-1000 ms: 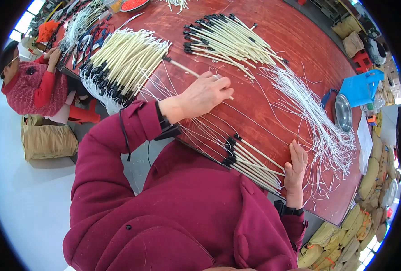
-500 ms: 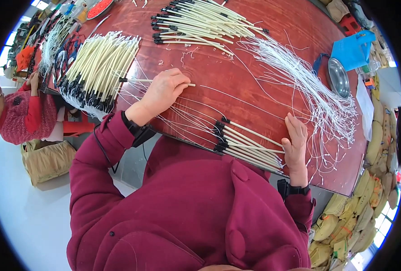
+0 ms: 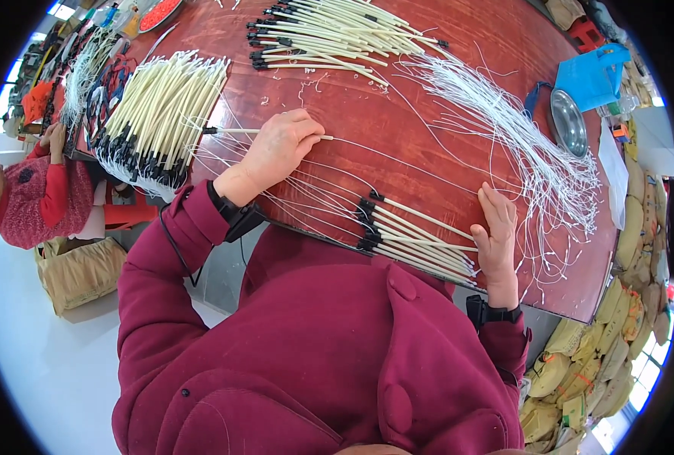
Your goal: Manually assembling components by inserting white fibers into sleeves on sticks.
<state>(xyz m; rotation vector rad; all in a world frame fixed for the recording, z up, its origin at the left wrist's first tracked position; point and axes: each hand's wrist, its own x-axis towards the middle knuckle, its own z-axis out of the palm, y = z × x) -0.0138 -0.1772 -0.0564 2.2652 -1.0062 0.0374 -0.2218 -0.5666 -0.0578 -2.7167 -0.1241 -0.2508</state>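
My left hand point(image 3: 284, 144) is closed around a thin cream tube point(image 3: 237, 130) with a black fitting at its left end. The tube's bare right end pokes out past my fingertips. From that end a thin white cord point(image 3: 405, 161) runs across the table to my right hand point(image 3: 496, 231). My right hand lies edge-on at the table, fingers stretched and thumb apart, its fingertips at the cord. Between my hands, near the front edge, lies a small group of cream tubes point(image 3: 420, 235) with black fittings and white cords trailing left.
A dense pile of tubes point(image 3: 166, 114) lies at the left, another bundle point(image 3: 337, 34) at the far side. Loose white cords point(image 3: 504, 114) spread at the right, beside a metal dish point(image 3: 568, 121) and blue container point(image 3: 593, 76). A co-worker point(image 3: 37, 182) sits at far left.
The white cord's end, which lay just short of the tube's tip, now meets it. Both hands stay in nearly the same place.
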